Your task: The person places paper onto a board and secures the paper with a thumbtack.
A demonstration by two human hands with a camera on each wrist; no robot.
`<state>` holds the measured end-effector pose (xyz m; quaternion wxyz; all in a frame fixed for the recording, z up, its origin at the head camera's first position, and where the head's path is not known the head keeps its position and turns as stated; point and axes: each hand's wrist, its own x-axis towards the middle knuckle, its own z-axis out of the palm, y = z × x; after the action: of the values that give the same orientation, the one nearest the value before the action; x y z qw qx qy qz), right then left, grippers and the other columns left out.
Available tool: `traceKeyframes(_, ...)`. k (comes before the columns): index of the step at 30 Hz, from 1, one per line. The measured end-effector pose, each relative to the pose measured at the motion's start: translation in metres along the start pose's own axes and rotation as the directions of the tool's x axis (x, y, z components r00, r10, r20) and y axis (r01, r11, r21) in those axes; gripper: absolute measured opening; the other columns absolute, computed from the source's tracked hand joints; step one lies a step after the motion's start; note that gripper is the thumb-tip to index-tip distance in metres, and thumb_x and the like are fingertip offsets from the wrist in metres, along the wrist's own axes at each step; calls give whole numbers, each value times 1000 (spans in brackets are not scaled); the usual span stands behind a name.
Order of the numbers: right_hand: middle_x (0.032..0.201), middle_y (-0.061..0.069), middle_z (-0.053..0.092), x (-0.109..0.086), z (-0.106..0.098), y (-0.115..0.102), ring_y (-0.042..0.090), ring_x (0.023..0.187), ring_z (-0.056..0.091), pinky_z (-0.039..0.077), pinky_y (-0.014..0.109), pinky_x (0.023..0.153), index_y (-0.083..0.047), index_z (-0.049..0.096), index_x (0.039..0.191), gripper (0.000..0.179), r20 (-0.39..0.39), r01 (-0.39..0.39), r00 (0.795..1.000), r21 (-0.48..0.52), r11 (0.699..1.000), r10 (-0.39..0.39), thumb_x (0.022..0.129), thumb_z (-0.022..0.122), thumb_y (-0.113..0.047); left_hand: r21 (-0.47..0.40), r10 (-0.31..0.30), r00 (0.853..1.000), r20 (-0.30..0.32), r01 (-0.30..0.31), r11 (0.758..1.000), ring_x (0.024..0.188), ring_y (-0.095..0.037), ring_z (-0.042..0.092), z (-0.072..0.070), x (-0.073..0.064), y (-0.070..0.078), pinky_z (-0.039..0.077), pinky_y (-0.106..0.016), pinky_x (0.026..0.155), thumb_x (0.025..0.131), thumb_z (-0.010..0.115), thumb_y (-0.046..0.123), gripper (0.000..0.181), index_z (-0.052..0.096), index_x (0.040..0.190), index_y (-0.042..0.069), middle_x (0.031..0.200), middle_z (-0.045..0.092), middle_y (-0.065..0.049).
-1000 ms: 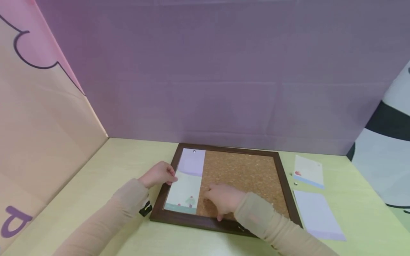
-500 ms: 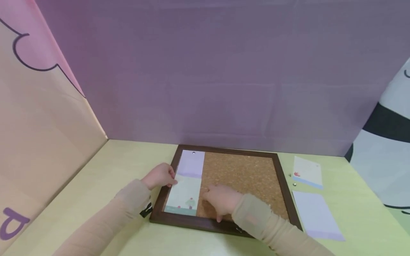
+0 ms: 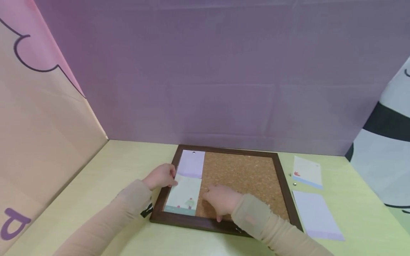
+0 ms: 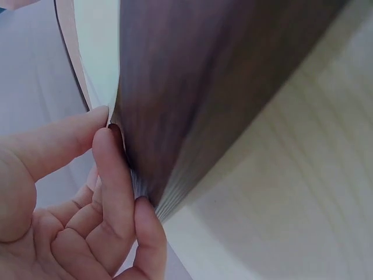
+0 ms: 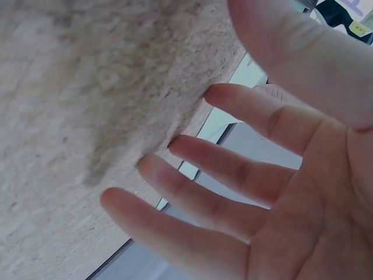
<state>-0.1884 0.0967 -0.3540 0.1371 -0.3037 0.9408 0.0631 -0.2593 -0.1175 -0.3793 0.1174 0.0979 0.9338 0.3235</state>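
Since the earlier frame, the cream paper card with a green band point(image 3: 183, 193) is shifting very slightly left on the brown-framed cork board point(image 3: 240, 174), its far edge meeting the lavender paper card point(image 3: 191, 164); the left hand point(image 3: 161, 176) is pinching its left edge, while the right hand point(image 3: 222, 199) is grasping nothing, fingertips touching the cork. With no pin showing in it, an uneven tug could be skewing or creasing it. On the beige left wall point(image 3: 54, 121), a purple letter point(image 3: 15, 224) is seemingly reading "d".
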Motion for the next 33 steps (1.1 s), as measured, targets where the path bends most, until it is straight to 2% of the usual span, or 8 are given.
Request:
traceKeyframes(13, 113, 4, 60, 0, 0, 0, 23, 101, 59, 51, 34, 90, -16, 63, 111, 63, -15, 5, 1000, -10, 1000, -5, 54, 90, -19, 54, -22, 999, -24, 24, 998, 59, -15, 56, 0, -2, 4, 46, -28, 61, 74, 72, 1, 20, 53, 81, 2, 66, 59, -5)
traceKeyframes(22, 115, 5, 61, 2, 4, -1, 24, 104, 59, 50, 36, 92, -15, 63, 111, 63, -30, 23, 999, -9, 1000, -24, 54, 91, -18, 64, -44, 999, -12, 44, 997, 60, -14, 58, 1, -1, 3, 48, -28, 62, 75, 73, 2, 21, 53, 80, 2, 70, 58, -5)
traceKeyframes(26, 114, 4, 61, 1, 2, -3, 23, 102, 59, 50, 35, 91, -16, 65, 107, 60, -31, 8, 999, -4, 1000, -9, 53, 91, -17, 66, -50, 999, -9, 51, 997, 59, -14, 58, 1, -1, 3, 48, -29, 63, 74, 73, 2, 21, 52, 79, 2, 69, 58, -5)
traceKeyframes(33, 111, 3, 61, 0, 0, -4, 21, 100, 58, 50, 33, 90, -16, 65, 107, 59, -24, 8, 1000, -12, 1000, -8, 53, 90, -18, 133, -44, 999, -11, 45, 990, 59, -15, 57, 0, -2, 6, 46, -30, 64, 73, 73, 3, 24, 50, 73, 6, 67, 57, -4)
